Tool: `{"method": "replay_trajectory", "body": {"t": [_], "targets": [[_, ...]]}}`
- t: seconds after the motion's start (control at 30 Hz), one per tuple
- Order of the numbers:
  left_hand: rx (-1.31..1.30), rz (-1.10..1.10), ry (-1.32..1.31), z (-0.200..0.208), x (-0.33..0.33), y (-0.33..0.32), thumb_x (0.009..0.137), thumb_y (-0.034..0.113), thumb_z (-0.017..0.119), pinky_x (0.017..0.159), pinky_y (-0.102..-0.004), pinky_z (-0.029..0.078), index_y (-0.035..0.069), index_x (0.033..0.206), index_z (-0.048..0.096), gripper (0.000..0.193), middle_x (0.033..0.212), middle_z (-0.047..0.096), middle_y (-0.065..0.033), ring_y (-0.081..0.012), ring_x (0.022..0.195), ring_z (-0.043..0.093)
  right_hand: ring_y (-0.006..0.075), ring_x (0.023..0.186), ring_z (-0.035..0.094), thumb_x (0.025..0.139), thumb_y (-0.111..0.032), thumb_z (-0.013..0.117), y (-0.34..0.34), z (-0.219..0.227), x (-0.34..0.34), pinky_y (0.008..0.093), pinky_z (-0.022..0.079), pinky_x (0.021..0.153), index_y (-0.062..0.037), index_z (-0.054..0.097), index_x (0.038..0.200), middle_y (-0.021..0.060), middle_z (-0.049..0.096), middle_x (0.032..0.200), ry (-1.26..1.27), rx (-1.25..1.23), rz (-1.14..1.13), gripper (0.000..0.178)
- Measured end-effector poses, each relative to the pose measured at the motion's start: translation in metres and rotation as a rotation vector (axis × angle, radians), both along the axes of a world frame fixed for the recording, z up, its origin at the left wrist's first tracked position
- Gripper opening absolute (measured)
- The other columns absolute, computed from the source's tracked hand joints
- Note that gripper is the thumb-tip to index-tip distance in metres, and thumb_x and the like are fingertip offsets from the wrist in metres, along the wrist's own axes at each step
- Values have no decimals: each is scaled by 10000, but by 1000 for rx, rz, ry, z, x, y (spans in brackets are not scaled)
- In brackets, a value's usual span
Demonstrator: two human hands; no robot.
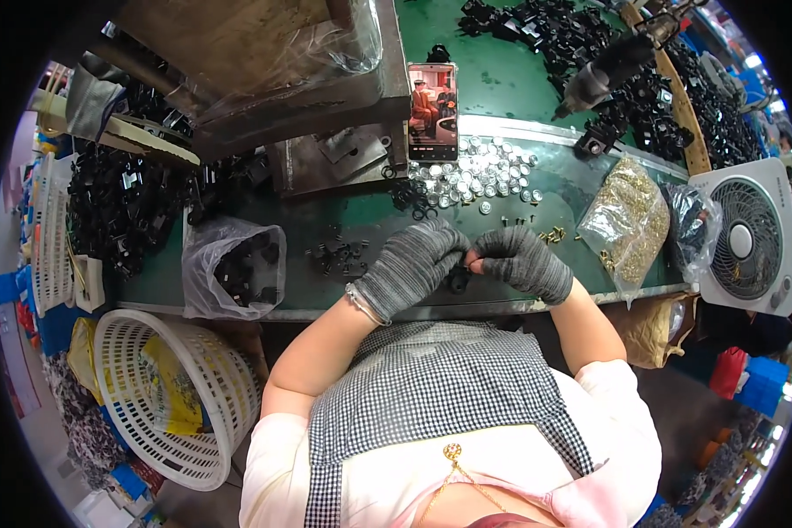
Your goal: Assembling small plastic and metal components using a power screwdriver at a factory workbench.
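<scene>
At the front edge of the green bench, my left hand (414,268) and my right hand (526,262) meet, both in grey knitted gloves with bare fingertips. The fingers of each are closed in a pinch. Whatever sits between them is hidden by the gloves. A small black part (458,281) shows just below the fingertips; I cannot tell whether it is held or lies on the bench. Beyond the hands lie many round silver metal pieces (484,176) and black rings (418,201). A few brass screws (552,236) lie beside my right hand, and small black pieces (339,253) beside my left.
A heavy metal fixture (304,123) stands at the far left, next to a propped phone (433,110). A power screwdriver (603,75) hangs over black parts (537,26). Bags of brass screws (629,220) and black pieces (238,268), a fan (744,238) and a white basket (163,396) flank me.
</scene>
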State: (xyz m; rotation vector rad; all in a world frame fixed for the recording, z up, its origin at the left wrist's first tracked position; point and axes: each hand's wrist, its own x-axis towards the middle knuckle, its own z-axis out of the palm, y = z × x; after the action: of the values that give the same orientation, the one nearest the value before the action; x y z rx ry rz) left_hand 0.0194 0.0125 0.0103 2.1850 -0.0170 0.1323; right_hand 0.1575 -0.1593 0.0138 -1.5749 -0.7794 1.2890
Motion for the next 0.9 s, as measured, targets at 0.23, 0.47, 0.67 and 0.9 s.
{"method": "replay_trajectory", "body": {"t": [0.23,0.47,0.67,0.9], "targets": [[77,-50,39,6,-4,0,817,160,677,792,-356,507,63,985,676,194,942,608,-107,-276,873,609,128,767,626,799,-49,715,-1,-7,-14,275,505,725,1,676,941,64,694,845,-184,-25,-12,156],[32,12,-66,1,-12,4,825,195,686,788,-359,512,48,1020,673,244,955,612,-111,-282,872,614,150,806,603,808,-40,702,-14,26,-2,293,498,745,-19,594,1041,75,629,912,-769,465,-522,258],[93,-137,-54,-1,-10,5,825,215,673,813,-382,503,49,1034,660,268,951,613,-114,-282,898,606,162,858,583,807,-119,741,38,77,48,282,480,781,-22,502,1186,81,585,1029,-666,951,-734,459],[223,-136,-87,5,-16,0,820,215,689,754,-372,523,32,999,662,257,939,627,-120,-289,847,628,183,683,588,752,-259,786,56,66,56,306,493,628,-8,452,1228,108,597,953,-91,730,-531,633]]}}
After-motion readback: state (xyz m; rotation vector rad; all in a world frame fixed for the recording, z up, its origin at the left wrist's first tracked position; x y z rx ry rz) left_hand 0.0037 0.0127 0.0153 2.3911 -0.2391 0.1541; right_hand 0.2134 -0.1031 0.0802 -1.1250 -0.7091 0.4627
